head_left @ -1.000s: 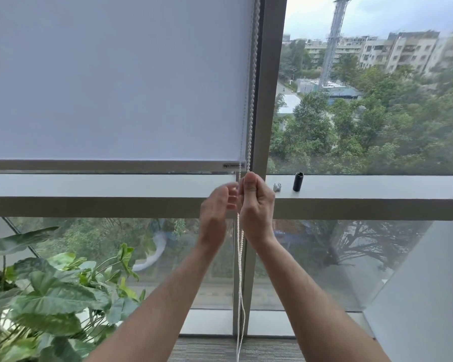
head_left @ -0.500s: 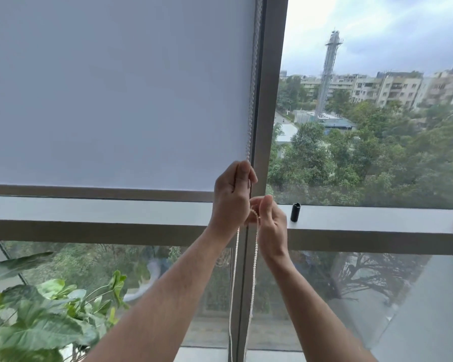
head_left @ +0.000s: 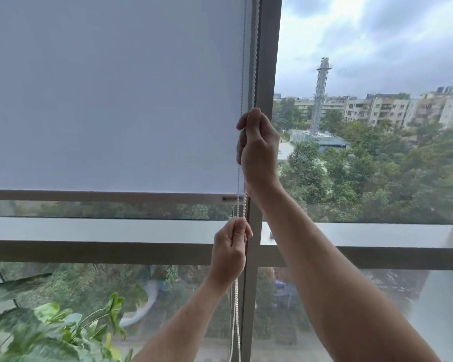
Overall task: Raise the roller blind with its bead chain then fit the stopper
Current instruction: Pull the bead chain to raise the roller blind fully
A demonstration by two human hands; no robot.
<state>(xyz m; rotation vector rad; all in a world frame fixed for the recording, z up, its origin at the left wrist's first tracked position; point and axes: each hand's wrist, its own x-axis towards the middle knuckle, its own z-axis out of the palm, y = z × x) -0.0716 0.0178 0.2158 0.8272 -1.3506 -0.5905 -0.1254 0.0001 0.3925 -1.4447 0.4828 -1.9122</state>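
The white roller blind [head_left: 115, 100] covers the left pane, and its bottom bar [head_left: 102, 196] hangs a little above the sill. The white bead chain [head_left: 255, 48] runs down along the blind's right edge beside the mullion. My right hand [head_left: 258, 150] is high up, fist closed around the chain. My left hand [head_left: 230, 249] is lower, at sill height, pinching the chain, whose loop hangs on below it. No stopper shows; my right forearm covers part of the sill.
A grey vertical mullion [head_left: 267, 74] divides the window panes. A wide sill ledge [head_left: 89, 228] runs across under the blind. A leafy potted plant [head_left: 50, 333] stands at the bottom left. Trees and buildings lie outside.
My right hand has gone up the chain and my left hand has come down with it. The blind's bottom bar has risen, leaving a gap above the sill.
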